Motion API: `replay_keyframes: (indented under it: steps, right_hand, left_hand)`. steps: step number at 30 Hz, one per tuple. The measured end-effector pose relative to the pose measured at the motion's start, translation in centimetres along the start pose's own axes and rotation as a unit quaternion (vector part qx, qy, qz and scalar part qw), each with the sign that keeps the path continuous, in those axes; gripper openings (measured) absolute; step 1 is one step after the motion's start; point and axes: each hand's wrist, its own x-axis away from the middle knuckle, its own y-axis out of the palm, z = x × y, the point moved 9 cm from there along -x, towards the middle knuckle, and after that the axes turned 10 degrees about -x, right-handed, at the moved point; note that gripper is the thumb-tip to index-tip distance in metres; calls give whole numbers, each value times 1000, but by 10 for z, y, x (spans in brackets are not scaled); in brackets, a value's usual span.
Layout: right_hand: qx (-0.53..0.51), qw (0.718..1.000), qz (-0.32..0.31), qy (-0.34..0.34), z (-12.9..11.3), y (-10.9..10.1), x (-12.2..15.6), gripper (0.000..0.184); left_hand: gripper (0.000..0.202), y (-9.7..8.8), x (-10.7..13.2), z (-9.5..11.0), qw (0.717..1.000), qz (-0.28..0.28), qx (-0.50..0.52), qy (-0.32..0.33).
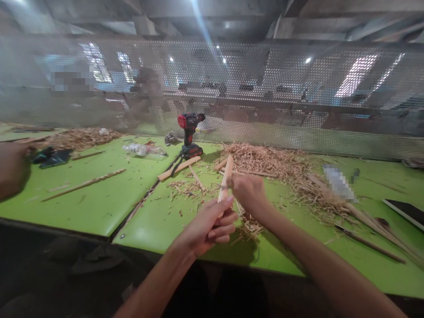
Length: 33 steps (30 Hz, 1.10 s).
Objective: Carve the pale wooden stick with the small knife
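A flat strip of pale wood or bamboo (226,174) points up and away from me above the green table. My left hand (215,227) is closed round its near end. Against the strip's right side, farther along, is my right hand (247,190) in a fist. Whatever that fist holds, perhaps a small blade at the strip, is hidden and blurred. Loose shavings (250,223) lie under my hands, and a large heap of shavings (265,161) spreads just beyond them.
A red and black cordless drill (189,134) stands behind a wooden slat (179,168). Left are a clear plastic bottle (144,150), a thin stick (84,184) and another person's hand (13,170). A slim knife-like tool (371,244) lies right. A perforated metal screen (245,101) closes the back.
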Motion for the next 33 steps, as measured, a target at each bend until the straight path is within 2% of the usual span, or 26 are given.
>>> replay_keyframes:
  steps: [5, 7, 9, 11, 13, 16, 18, 21, 26, 30, 33]
  right_hand:
    - [2, 990, 42, 137, 94, -19, -24, 43]
    - [-13, 984, 57, 170, 123, -26, -23, 45]
    - [-40, 982, 66, 172, 129, -31, -15, 45]
    - [-66, 986, 60, 144, 112, -31, -1, 44]
    - [-79, 992, 33, 96, 77, -27, 16, 42]
    - [-29, 997, -65, 39, 24, -8, 39, 30]
    - [15, 995, -94, 9, 2, -1, 47, 23]
    - [51, 995, -87, 8, -4, 0, 44, 26]
    - [34, 998, -56, 6, 1, 3, 32, 36]
    - [32, 999, -33, -2, -1, 4, 27, 43]
    - [33, 999, -33, -20, -4, 8, 25, 41]
  left_hand:
    - [40, 34, 19, -29, 991, -105, 17, -85]
    - [41, 36, 19, -29, 992, -102, 25, -71]
    - [43, 29, 13, -25, 996, -76, 20, -44]
    - [43, 22, 5, -23, 998, -53, 10, -31]
    - [43, 18, -2, -22, 998, -46, 4, -30]
    - [39, 17, -7, -19, 999, -31, -18, -12]
    - [34, 15, -7, -16, 999, -12, -47, 0]
    - [32, 13, -7, -16, 997, 10, -82, 0]
    - [34, 6, -8, -17, 995, 33, -90, 9]
    - [34, 5, -7, -19, 997, 31, -65, 10]
    - [35, 5, -7, -19, 998, 27, -54, 10]
